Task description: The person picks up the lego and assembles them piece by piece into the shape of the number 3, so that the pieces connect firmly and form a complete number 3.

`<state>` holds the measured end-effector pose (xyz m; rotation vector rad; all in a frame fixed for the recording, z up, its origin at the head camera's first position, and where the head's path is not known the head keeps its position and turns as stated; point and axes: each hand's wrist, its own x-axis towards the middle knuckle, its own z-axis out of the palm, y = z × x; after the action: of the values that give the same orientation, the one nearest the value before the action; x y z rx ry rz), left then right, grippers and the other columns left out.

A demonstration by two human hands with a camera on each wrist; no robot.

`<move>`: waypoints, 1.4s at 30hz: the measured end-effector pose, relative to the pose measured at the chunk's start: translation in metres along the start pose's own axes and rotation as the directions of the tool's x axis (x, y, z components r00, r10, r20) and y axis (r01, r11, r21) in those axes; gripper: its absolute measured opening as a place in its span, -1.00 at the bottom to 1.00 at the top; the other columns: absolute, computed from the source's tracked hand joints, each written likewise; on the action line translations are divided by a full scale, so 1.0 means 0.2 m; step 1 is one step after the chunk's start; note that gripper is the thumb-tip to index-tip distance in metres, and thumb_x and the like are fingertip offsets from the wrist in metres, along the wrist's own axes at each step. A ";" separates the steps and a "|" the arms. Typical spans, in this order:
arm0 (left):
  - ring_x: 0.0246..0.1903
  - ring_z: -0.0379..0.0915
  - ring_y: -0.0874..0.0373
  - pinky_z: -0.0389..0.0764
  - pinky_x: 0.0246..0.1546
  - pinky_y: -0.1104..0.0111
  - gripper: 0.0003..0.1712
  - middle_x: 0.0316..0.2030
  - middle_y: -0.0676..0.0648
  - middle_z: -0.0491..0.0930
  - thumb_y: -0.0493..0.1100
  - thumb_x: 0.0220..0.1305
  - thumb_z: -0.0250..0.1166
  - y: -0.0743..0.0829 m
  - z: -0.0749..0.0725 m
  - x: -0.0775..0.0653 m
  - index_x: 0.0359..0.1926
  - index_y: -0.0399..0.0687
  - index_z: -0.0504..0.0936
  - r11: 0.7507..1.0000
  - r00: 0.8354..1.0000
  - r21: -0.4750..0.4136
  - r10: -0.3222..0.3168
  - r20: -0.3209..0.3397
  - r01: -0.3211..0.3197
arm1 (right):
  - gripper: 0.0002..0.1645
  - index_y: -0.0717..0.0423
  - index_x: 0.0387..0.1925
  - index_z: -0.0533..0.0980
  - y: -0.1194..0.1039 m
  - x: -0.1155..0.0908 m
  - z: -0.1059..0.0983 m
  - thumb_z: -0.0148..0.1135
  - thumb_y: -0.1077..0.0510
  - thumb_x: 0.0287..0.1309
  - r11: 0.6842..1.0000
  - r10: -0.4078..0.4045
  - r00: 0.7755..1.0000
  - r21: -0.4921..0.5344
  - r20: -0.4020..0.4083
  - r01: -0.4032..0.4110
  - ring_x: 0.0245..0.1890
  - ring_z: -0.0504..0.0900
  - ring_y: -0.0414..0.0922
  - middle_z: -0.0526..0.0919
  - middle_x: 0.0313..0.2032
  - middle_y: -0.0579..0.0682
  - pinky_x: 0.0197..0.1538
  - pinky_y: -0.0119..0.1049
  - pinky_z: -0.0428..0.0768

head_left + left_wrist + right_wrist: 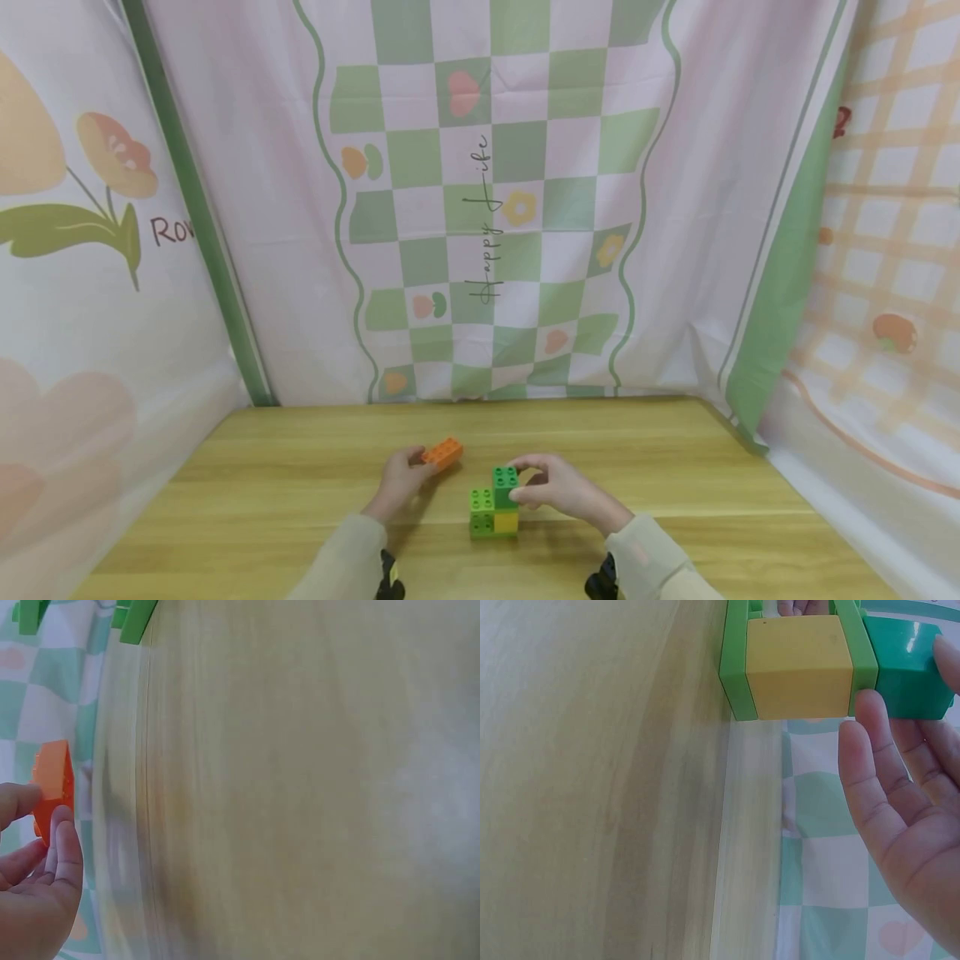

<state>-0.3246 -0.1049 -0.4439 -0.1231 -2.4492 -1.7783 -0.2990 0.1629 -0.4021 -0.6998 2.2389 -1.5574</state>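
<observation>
- Currently, the right hand (558, 487) pinches the dark green brick (505, 499) between thumb and fingers at the top right of a small stack near the middle of the counter (300, 508).
- Below that brick, a yellow block (506, 522) sits between light green pieces (482, 500), which also fill the stack's left side.
- To the left and farther back, the left hand (405, 477) grips the orange brick (444, 452) by one end, well apart from the stack and apparently off the counter.
- The step in hand looks like seating or steadying the dark green brick; whether it is fully pressed down, I cannot tell.
- Next, I judge, calls for firm, level downward pressure there, with the orange brick kept clear.
</observation>
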 end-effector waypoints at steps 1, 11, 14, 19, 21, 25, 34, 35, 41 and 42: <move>-0.09 0.43 -0.14 0.54 -0.14 0.20 -0.46 -0.06 -0.45 0.45 -0.38 0.12 0.21 0.00 0.00 0.00 0.08 -0.64 0.31 1.000 1.000 0.003 0.001 0.006 -0.001 | -0.38 0.35 0.14 0.35 0.00 0.00 0.00 0.26 0.09 0.13 1.000 0.000 1.000 -0.001 -0.001 0.000 -0.27 0.58 0.01 0.44 0.04 0.18 -0.20 -0.02 0.57; -0.32 0.52 0.00 0.59 -0.30 0.27 -0.55 -0.18 -0.32 0.54 -0.36 0.11 0.22 0.02 0.00 -0.03 0.00 -0.58 0.43 0.997 0.996 0.008 0.078 0.042 -0.078 | -0.37 0.35 0.14 0.34 0.00 0.00 0.01 0.26 0.08 0.13 1.000 -0.006 1.000 -0.001 0.000 0.006 -0.26 0.58 0.00 0.43 0.05 0.19 -0.19 -0.02 0.57; -0.36 0.53 0.02 0.59 -0.33 0.28 -0.55 -0.23 -0.29 0.56 -0.35 0.10 0.24 0.03 0.00 -0.04 0.00 -0.58 0.44 0.994 0.992 -0.010 0.109 0.055 -0.109 | -0.37 0.35 0.15 0.34 0.00 0.00 0.01 0.26 0.09 0.13 1.000 -0.003 1.000 0.005 -0.002 0.003 -0.26 0.58 0.01 0.43 0.06 0.20 -0.19 -0.02 0.57; -0.37 0.51 0.06 0.59 -0.36 0.28 -0.52 -0.25 -0.25 0.57 -0.32 0.10 0.25 0.05 0.00 -0.06 0.01 -0.58 0.43 0.992 0.990 -0.017 0.122 0.074 -0.122 | -0.38 0.34 0.17 0.33 -0.01 -0.01 0.01 0.24 0.10 0.14 1.000 0.009 1.000 0.019 0.000 -0.009 -0.24 0.58 0.00 0.39 0.10 0.21 -0.18 -0.02 0.57; -0.34 0.51 0.07 0.58 -0.35 0.30 -0.50 -0.23 -0.26 0.57 -0.30 0.11 0.25 0.06 0.00 -0.07 0.04 -0.56 0.42 0.994 0.991 -0.012 0.111 0.078 -0.111 | -0.37 0.34 0.17 0.32 -0.01 -0.01 0.01 0.24 0.10 0.15 1.000 0.010 1.000 0.023 0.002 -0.010 -0.24 0.58 0.00 0.38 0.11 0.21 -0.18 -0.01 0.56; -0.31 0.52 0.06 0.59 -0.30 0.33 -0.47 -0.17 -0.29 0.55 -0.28 0.13 0.25 0.08 0.00 -0.08 0.07 -0.56 0.39 0.996 0.993 -0.015 0.086 0.085 -0.085 | -0.37 0.35 0.16 0.32 -0.01 -0.01 0.01 0.24 0.11 0.14 1.000 -0.002 1.000 0.019 -0.003 0.002 -0.24 0.58 0.01 0.39 0.09 0.20 -0.19 0.00 0.57; -0.28 0.55 -0.02 0.59 -0.26 0.32 -0.47 -0.15 -0.31 0.55 -0.25 0.19 0.22 0.09 0.00 -0.09 0.11 -0.52 0.36 0.992 0.987 -0.083 0.105 0.121 -0.096 | -0.39 0.37 0.14 0.33 0.00 -0.01 0.01 0.25 0.12 0.13 1.000 -0.020 1.000 0.005 -0.010 0.020 -0.25 0.58 0.01 0.44 0.03 0.14 -0.21 -0.01 0.57; -0.27 0.55 -0.03 0.59 -0.25 0.32 -0.47 -0.15 -0.31 0.55 -0.25 0.20 0.22 0.09 0.00 -0.10 0.11 -0.52 0.36 0.991 0.986 -0.090 0.113 0.125 -0.102 | -0.39 0.37 0.14 0.33 0.00 -0.01 0.01 0.25 0.12 0.13 1.000 -0.021 1.000 0.002 -0.010 0.021 -0.26 0.58 0.01 0.44 0.03 0.15 -0.21 -0.02 0.58; -0.28 0.54 0.05 0.58 -0.23 0.34 -0.46 -0.17 -0.23 0.57 -0.19 0.21 0.22 0.12 0.00 -0.11 0.14 -0.43 0.38 0.989 0.984 -0.094 0.126 0.128 -0.114 | -0.38 0.38 0.14 0.33 0.01 0.00 0.01 0.26 0.12 0.12 1.000 -0.018 1.000 0.008 -0.011 0.018 -0.26 0.59 0.00 0.44 0.04 0.15 -0.20 -0.03 0.58; -0.28 0.54 0.06 0.58 -0.23 0.34 -0.46 -0.18 -0.22 0.57 -0.19 0.21 0.22 0.12 0.00 -0.11 0.14 -0.42 0.38 0.989 0.983 -0.096 0.128 0.129 -0.116 | -0.37 0.38 0.14 0.33 0.01 0.00 0.01 0.26 0.12 0.12 1.000 -0.018 1.000 0.008 -0.012 0.019 -0.26 0.59 0.00 0.44 0.04 0.15 -0.21 -0.03 0.58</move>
<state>-0.2991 -0.0977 -0.4240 -0.4056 -2.3921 -1.8817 -0.2983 0.1620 -0.4040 -0.7128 2.2389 -1.5827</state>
